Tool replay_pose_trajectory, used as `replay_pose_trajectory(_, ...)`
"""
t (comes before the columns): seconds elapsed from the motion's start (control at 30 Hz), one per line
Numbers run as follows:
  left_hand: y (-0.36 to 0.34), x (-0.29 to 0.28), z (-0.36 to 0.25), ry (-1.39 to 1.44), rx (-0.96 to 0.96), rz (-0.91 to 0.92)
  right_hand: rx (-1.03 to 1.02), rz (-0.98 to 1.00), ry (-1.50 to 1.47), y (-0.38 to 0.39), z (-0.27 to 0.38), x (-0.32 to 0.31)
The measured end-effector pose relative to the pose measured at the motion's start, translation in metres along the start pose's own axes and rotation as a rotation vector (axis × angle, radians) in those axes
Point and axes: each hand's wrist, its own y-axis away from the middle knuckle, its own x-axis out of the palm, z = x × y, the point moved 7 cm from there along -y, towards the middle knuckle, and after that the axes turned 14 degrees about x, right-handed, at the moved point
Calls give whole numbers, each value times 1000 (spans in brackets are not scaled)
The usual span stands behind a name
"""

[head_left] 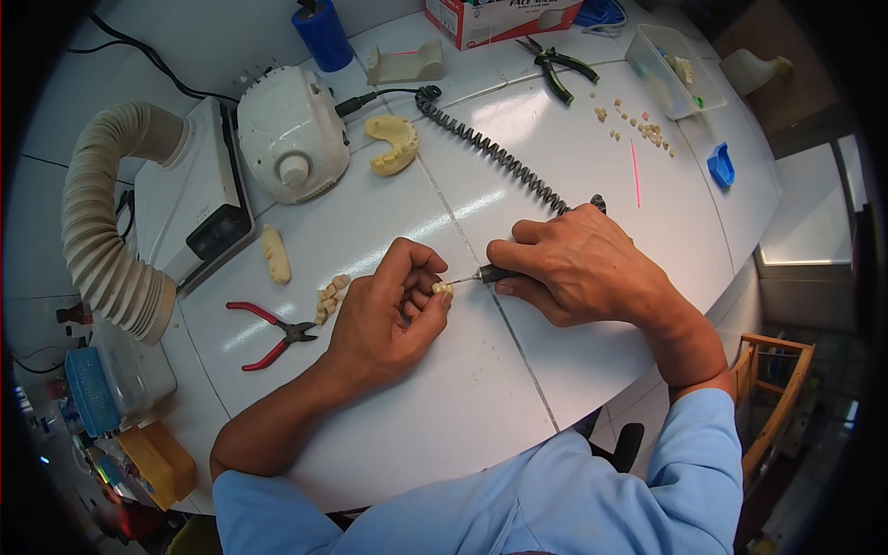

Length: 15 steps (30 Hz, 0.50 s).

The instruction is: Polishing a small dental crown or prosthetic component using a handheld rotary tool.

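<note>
My left hand (pixel 393 314) pinches a small cream tooth-shaped piece (pixel 442 289) near the middle of the white table. My right hand (pixel 569 268) grips a dark rotary handpiece (pixel 492 274), its thin metal bit reaching to that piece. A black coiled cord (pixel 490 148) runs behind my right hand toward the white control box (pixel 289 134). Just left of my left hand lie several small cream pieces (pixel 328 298), red-handled cutters (pixel 289 333) and a long cream cast (pixel 275 254).
A ribbed suction hose (pixel 97 222) on a white unit stands at left. At the back are a horseshoe cast (pixel 393 153), blue cylinder (pixel 322 37), cardboard box (pixel 462 23) and black pliers (pixel 560 74). At right are scattered teeth (pixel 652 129), a plastic container (pixel 661 88) and blue tray (pixel 721 166).
</note>
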Motion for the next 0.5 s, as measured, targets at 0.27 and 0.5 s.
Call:
replay_pose_trajectory(0.27,0,-1,-4,-32,-11,2,-24,-4,1,0,0,0)
replay_pose_trajectory(0.5,0,0,-5,-48,-9,2,3,3,-4,0,-1,2)
